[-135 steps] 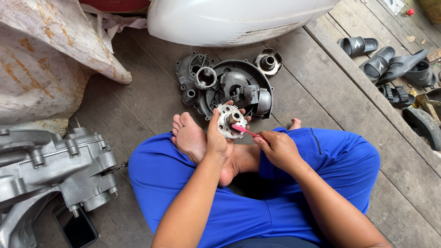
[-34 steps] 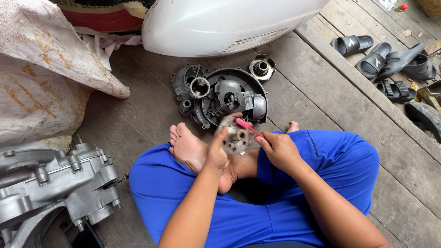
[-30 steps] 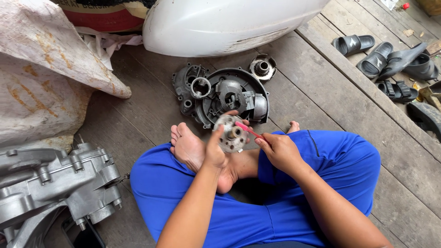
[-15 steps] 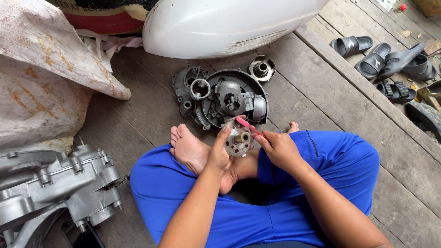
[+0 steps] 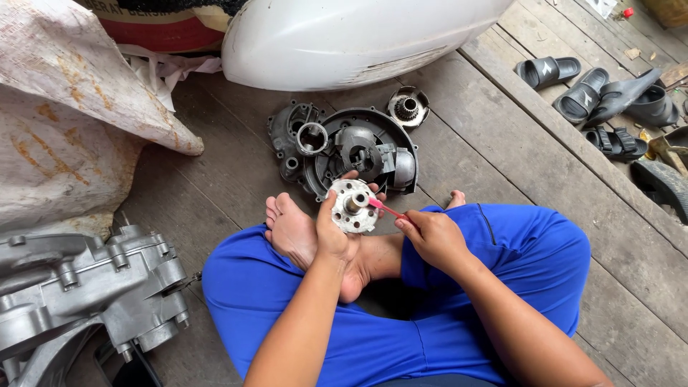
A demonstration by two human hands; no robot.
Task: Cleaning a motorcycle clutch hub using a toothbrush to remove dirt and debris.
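Note:
My left hand (image 5: 331, 231) holds a round silver metal disc (image 5: 352, 206) with several holes and a raised hub, its face turned up toward me. My right hand (image 5: 432, 236) pinches a thin red-handled brush (image 5: 387, 209) whose tip touches the disc's hub. Both hands hover over my crossed legs in blue trousers (image 5: 516, 258), above my bare foot (image 5: 290, 229). Just beyond the disc lies a dark grey engine cover (image 5: 358, 147) with parts inside.
A silver engine casing (image 5: 79, 287) sits at the lower left. A stained sack (image 5: 64, 107) lies at the left, a white scooter body panel (image 5: 344, 32) at the top. A small gear piece (image 5: 408, 107) rests by the cover. Black sandals (image 5: 595, 93) lie at the right on the wooden planks.
The disc has been turned in my left hand, now showing its flat silver face and hub. The brush tip has shifted onto the hub. The camera moved slightly.

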